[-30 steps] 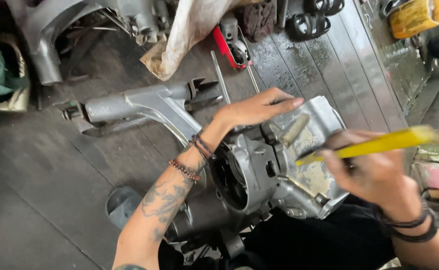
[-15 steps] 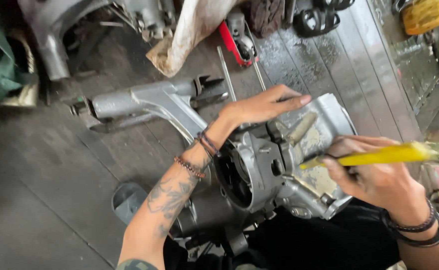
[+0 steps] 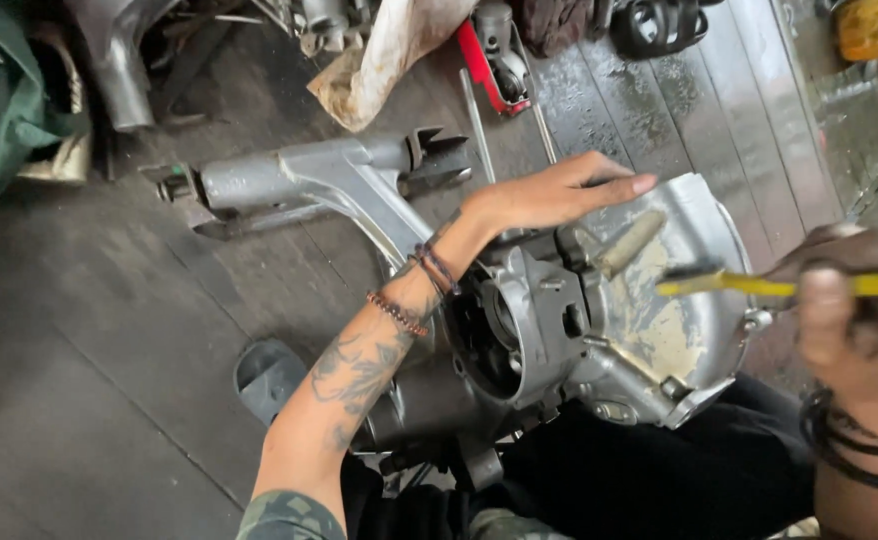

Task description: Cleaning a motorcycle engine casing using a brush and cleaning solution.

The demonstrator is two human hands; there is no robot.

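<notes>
The left hand (image 3: 549, 195) lies flat, fingers spread, on the grey engine casing (image 3: 599, 310) resting on the floor (image 3: 109, 400). The right hand (image 3: 854, 320), blurred, seems clenched around a yellow-handled brush (image 3: 759, 285) over the casing.

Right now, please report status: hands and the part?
Left hand flat on engine casing. Right hand grips yellow-handled brush, tip over casing. Nothing in between.

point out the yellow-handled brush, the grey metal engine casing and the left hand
yellow-handled brush (image 3: 759, 286): head view, on the yellow handle just behind the bristles
grey metal engine casing (image 3: 559, 340): head view, on its ribbed middle housing
left hand (image 3: 549, 195): head view, on the back of the hand
</notes>
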